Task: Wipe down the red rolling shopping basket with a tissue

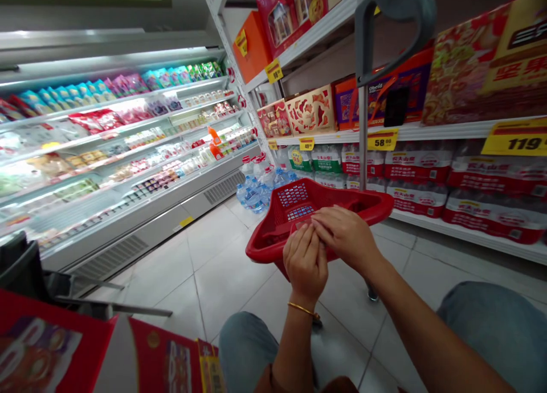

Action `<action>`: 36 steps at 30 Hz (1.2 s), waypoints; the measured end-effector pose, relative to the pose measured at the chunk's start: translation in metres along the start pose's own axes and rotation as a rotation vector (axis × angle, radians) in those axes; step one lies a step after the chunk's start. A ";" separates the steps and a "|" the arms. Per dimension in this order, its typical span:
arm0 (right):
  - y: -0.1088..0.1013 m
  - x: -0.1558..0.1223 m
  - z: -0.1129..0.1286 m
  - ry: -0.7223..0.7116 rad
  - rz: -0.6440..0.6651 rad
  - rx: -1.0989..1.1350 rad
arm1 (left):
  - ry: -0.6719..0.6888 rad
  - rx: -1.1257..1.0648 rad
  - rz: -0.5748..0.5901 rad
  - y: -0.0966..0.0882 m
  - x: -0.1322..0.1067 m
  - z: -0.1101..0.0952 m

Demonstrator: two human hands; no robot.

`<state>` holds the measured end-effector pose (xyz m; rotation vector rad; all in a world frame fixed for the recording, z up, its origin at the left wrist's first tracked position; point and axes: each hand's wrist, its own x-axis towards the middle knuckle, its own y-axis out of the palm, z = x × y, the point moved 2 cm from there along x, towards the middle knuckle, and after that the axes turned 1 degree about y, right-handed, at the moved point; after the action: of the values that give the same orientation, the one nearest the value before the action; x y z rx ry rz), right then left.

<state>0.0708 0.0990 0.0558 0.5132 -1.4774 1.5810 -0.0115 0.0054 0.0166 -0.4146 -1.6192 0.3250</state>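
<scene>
My left hand (305, 262), with a gold bracelet (303, 309) at its wrist, is closed over the near side of a red shopping basket (267, 252). Against its fingertips, my right hand (344, 236) is closed too, its fingers curled and pressed together. A small reddish edge shows by the fingertips; whether it is a separate item or part of the basket I cannot tell. The basket's far wall is a perforated grid, and my hands hide part of its near rim. A grey handle (395, 25) on a metal pole rises behind the basket.
Packs of bottled water (419, 196) and boxed goods fill the right shelves, with yellow price tags. Water jugs (256, 191) stand on the tiled floor (226, 262). A lit refrigerated case (171, 211) runs along the left. Red boxes (158, 353) are close at lower left.
</scene>
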 end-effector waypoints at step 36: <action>0.014 -0.037 0.020 0.088 -0.322 -0.036 | 0.039 -0.050 -0.032 -0.009 -0.001 0.014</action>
<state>0.0730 0.0697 0.0225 0.6187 -1.2824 1.3061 -0.0260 -0.0024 0.0185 -0.4306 -1.5963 0.2509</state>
